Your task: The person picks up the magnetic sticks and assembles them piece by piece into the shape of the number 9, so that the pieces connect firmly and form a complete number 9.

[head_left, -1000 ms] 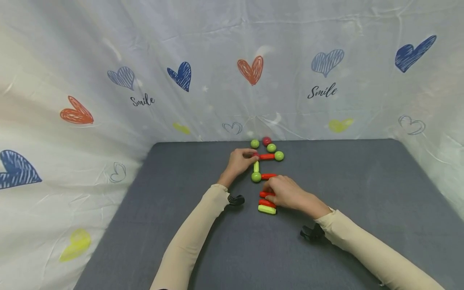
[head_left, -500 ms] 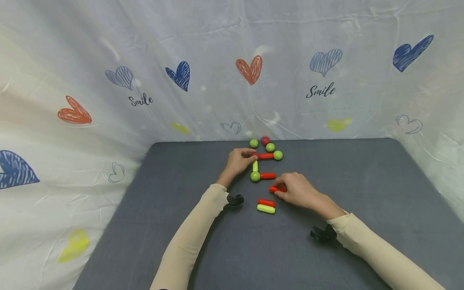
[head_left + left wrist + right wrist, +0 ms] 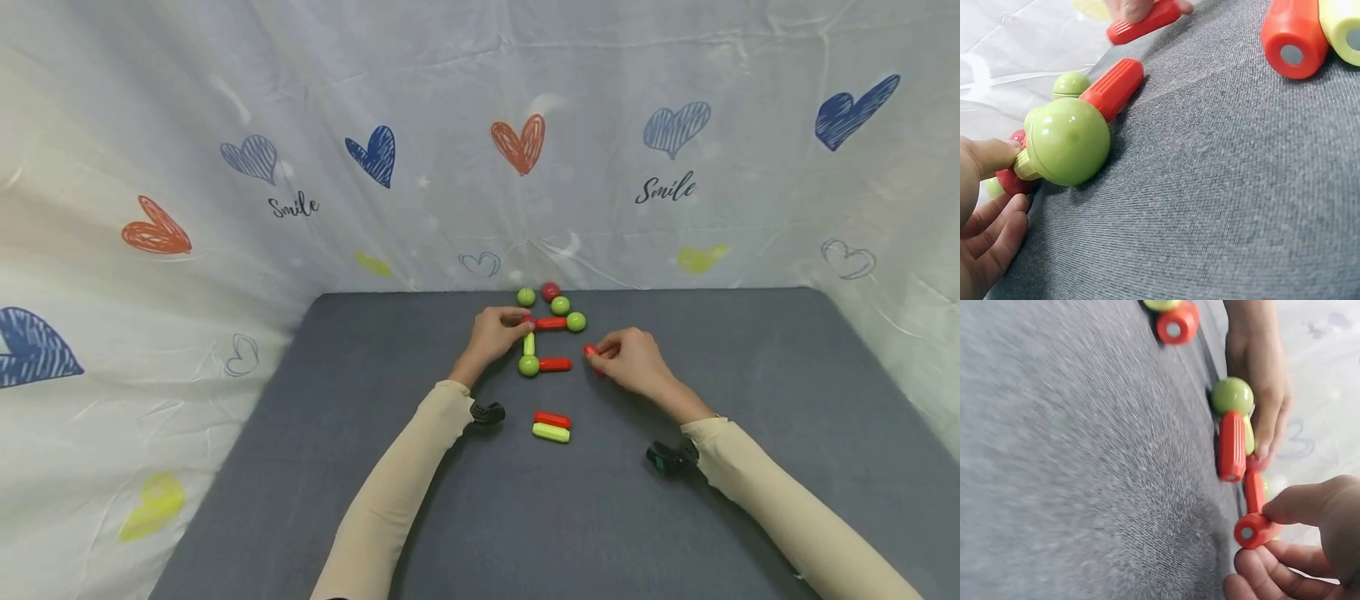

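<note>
My left hand [image 3: 491, 337] pinches a red ball [image 3: 1015, 178] at one corner of a joined shape. From that ball a red rod [image 3: 552, 323] runs right to a green ball [image 3: 576, 322]. A yellow rod [image 3: 529, 343] runs toward me to another green ball [image 3: 1069, 142], which bears a second red rod [image 3: 556, 364] pointing right. To the right of the shape, my right hand [image 3: 633, 360] holds a loose red rod [image 3: 1257, 530] between thumb and fingers. In the right wrist view its end shows a round grey disc.
Behind the shape lie a green ball [image 3: 527, 297], a red ball [image 3: 551, 291] and another green ball [image 3: 560, 306]. Nearer me, a red rod [image 3: 552, 418] and a yellow rod [image 3: 551, 432] lie side by side. A printed curtain [image 3: 442, 208] stands at the table's back edge.
My right hand has lifted the red rod from beside the loose rods, moved it right and away from me, and turned it. My left hand stays at the red ball.
</note>
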Demonstrator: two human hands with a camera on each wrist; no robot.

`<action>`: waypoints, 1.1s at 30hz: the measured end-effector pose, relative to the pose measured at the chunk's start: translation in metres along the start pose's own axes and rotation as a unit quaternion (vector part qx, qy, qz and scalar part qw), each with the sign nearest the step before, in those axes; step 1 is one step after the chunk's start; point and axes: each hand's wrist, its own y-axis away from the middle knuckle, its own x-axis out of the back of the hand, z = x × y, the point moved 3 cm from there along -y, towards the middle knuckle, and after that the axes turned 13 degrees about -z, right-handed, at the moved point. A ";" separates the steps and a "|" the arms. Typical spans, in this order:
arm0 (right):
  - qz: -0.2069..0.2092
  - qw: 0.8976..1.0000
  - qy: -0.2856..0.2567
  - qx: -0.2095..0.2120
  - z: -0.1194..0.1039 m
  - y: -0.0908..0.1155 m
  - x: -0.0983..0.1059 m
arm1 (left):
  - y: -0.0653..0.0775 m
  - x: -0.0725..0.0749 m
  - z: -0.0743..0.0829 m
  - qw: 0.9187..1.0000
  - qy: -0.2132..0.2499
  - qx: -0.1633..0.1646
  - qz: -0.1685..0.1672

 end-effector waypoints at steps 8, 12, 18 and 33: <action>0.027 0.998 -0.033 -0.034 0.009 -0.020 -0.004 | 0.000 -0.001 0.000 1.000 0.008 0.008 0.005; 0.034 0.998 -0.036 -0.046 0.009 -0.031 -0.006 | 0.001 0.000 0.000 1.000 0.011 0.008 0.008; 0.038 0.997 -0.027 -0.063 0.012 -0.042 -0.006 | 0.001 0.000 -0.002 1.000 0.008 0.005 0.010; 0.027 0.997 -0.028 -0.067 0.009 -0.040 -0.006 | 0.001 -0.001 -0.001 1.000 0.005 0.015 0.013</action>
